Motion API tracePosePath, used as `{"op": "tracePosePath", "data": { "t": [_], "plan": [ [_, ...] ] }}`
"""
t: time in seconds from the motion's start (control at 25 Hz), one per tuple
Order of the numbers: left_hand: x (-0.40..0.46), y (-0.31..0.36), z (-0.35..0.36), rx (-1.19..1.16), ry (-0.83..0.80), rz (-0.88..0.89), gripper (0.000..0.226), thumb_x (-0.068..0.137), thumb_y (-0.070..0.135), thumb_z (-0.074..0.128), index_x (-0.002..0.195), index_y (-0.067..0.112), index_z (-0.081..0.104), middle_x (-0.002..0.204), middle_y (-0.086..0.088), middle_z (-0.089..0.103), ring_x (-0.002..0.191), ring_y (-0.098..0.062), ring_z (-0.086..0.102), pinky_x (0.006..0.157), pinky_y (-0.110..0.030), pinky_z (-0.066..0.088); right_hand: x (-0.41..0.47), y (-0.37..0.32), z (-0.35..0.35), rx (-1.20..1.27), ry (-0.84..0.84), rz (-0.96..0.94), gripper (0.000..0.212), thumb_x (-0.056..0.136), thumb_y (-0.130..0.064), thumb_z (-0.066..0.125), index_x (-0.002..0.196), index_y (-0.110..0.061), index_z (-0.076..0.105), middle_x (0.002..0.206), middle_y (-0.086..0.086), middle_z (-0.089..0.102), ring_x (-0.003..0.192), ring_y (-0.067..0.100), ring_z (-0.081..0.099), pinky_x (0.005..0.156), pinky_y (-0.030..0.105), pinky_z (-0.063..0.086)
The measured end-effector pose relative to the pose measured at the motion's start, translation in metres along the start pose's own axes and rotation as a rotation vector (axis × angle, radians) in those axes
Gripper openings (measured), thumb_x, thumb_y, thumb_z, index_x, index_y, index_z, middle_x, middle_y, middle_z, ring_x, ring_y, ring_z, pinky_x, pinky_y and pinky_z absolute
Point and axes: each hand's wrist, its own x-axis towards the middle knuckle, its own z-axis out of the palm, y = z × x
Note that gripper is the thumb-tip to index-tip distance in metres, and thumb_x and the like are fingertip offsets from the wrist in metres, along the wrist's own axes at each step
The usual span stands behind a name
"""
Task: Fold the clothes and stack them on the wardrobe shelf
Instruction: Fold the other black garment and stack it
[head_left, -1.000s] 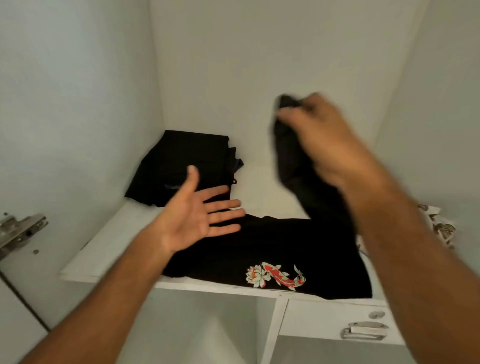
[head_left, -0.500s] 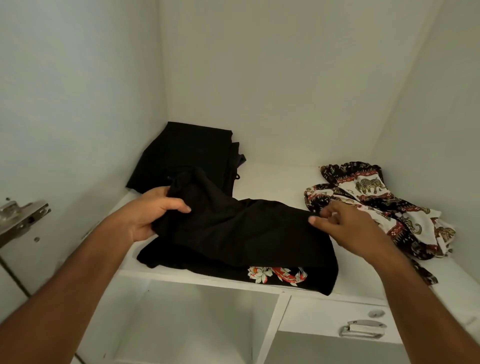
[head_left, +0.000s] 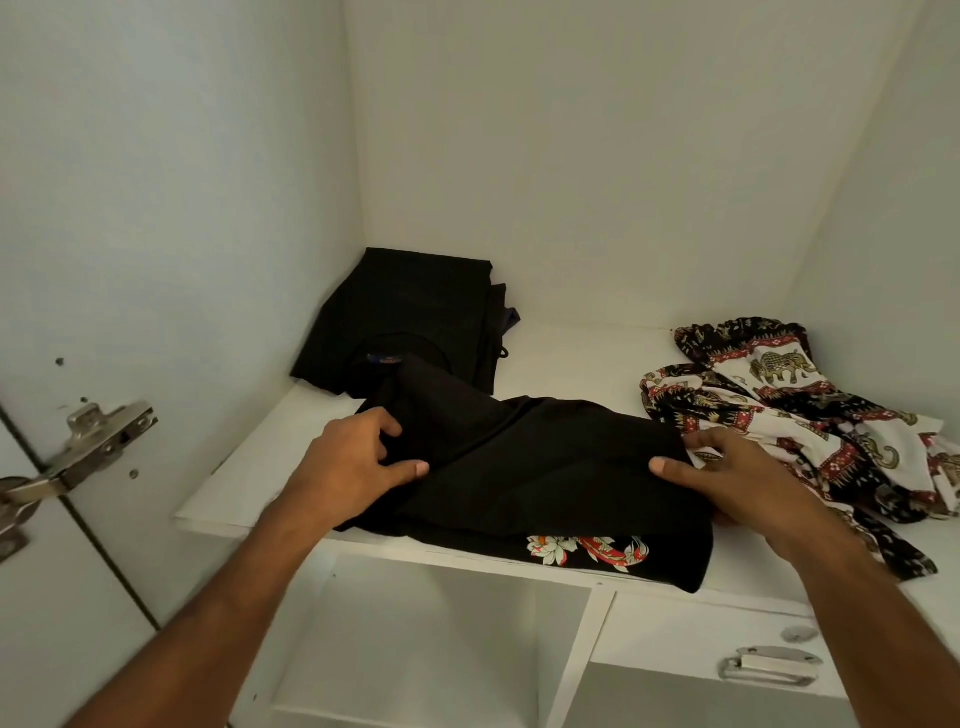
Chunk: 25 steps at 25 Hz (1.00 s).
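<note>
Cloth of the black garment (head_left: 545, 467) lies between the two hands, on the front part of the wardrobe shelf (head_left: 249, 467), with its long axis running from left hand (head_left: 358, 462) to right hand (head_left: 737, 483). Each hand pinches one end of the upper folded layer, thumb on top and fingers curled into the fabric, so both are equally near. A printed fish and flower motif (head_left: 587, 548) shows on the lower layer, toward the person (it hangs a little over the shelf edge). Beyond the left hand sits a folded black pile (head_left: 410, 322), touching the garment's far corner. Just beside the right hand lies an unfolded elephant-print cloth (head_left: 779, 405). I judge the next fold must go across this axis.
</note>
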Motion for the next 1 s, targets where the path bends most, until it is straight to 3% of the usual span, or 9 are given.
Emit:
{"op": "tracePosePath", "data": {
  "t": [0.12,0.24,0.32,0.44,0.52,0.64,0.8,0.96,1.0],
  "plan": [
    [-0.004,-0.009,-0.007,-0.123,-0.083,-0.026,0.034,0.082,0.028,0.078,0.111,0.022,0.061,0.072,0.004,0.066,0.066,-0.009,0.064,0.062,-0.013,0.041,0.0,-0.001,-0.009,0.129,-0.04,0.018,0.068,0.072,-0.03,0.085,0.131,-0.021,0.053,0.106,0.014,0.072,0.097,0.028,0.068,0.085,0.045,0.056],
    [-0.018,-0.017,-0.008,-0.164,-0.147,-0.023,0.032,0.078,0.035,0.08,0.103,0.03,0.061,0.067,0.006,0.068,0.062,-0.004,0.066,0.059,-0.01,0.042,-0.005,0.006,-0.019,0.118,-0.036,0.02,0.077,0.061,-0.036,0.086,0.131,-0.026,0.054,0.104,0.012,0.073,0.096,0.027,0.07,0.084,0.044,0.056],
    [-0.016,-0.014,-0.007,-0.162,-0.088,-0.035,0.039,0.075,0.052,0.077,0.102,0.032,0.059,0.07,0.007,0.066,0.064,-0.005,0.065,0.057,-0.012,0.041,-0.009,0.011,-0.018,-0.001,0.009,-0.023,0.071,0.07,-0.04,0.083,0.133,-0.027,0.052,0.104,0.011,0.071,0.096,0.027,0.067,0.089,0.047,0.054],
    [-0.001,0.001,-0.004,-0.168,0.021,-0.06,0.048,0.073,0.066,0.071,0.101,0.031,0.053,0.081,0.011,0.06,0.074,-0.004,0.059,0.058,-0.016,0.039,-0.015,0.005,-0.011,-0.255,0.17,-0.225,0.057,0.086,-0.047,0.071,0.136,-0.03,0.05,0.123,0.009,0.063,0.103,0.022,0.06,0.085,0.038,0.047],
    [0.009,0.01,0.0,-0.145,0.067,-0.013,0.038,0.077,0.058,0.072,0.087,0.026,0.055,0.075,0.009,0.06,0.07,-0.008,0.059,0.056,-0.019,0.038,-0.021,-0.002,-0.001,-0.33,0.17,-0.339,0.052,0.09,-0.046,0.066,0.137,-0.03,0.051,0.139,0.009,0.053,0.12,0.026,0.055,0.089,0.036,0.043],
    [0.014,0.01,0.002,-0.106,0.224,0.074,0.025,0.084,0.041,0.072,0.073,0.029,0.054,0.066,0.007,0.061,0.064,-0.011,0.06,0.056,-0.021,0.042,-0.026,0.002,0.012,-0.408,0.004,-0.354,0.053,0.094,-0.046,0.061,0.143,-0.029,0.048,0.153,0.004,0.039,0.138,0.023,0.041,0.106,0.037,0.039],
    [0.014,-0.006,-0.006,-0.159,0.429,0.03,0.021,0.09,0.033,0.068,0.076,0.029,0.052,0.069,0.008,0.059,0.063,-0.003,0.054,0.055,-0.018,0.037,-0.029,0.015,0.011,-0.467,-0.062,-0.336,0.057,0.097,-0.049,0.052,0.15,-0.037,0.037,0.167,0.001,0.016,0.152,0.025,0.02,0.122,0.044,0.024],
    [0.013,-0.014,-0.015,-0.093,0.182,-0.202,0.028,0.088,0.037,0.07,0.103,0.019,0.056,0.09,-0.006,0.066,0.076,-0.016,0.059,0.066,-0.029,0.045,-0.03,0.02,0.01,-0.51,-0.085,-0.321,0.058,0.098,-0.051,0.047,0.153,-0.039,0.032,0.168,0.002,0.011,0.153,0.025,0.016,0.122,0.044,0.022],
    [0.008,-0.013,-0.015,-0.007,0.243,-0.184,0.031,0.088,0.04,0.069,0.107,0.02,0.055,0.089,-0.003,0.065,0.077,-0.016,0.06,0.066,-0.03,0.047,-0.031,0.02,0.008,-0.515,-0.092,-0.306,0.059,0.098,-0.051,0.047,0.153,-0.037,0.032,0.167,0.002,0.013,0.153,0.025,0.017,0.122,0.044,0.023]
  ]
}}
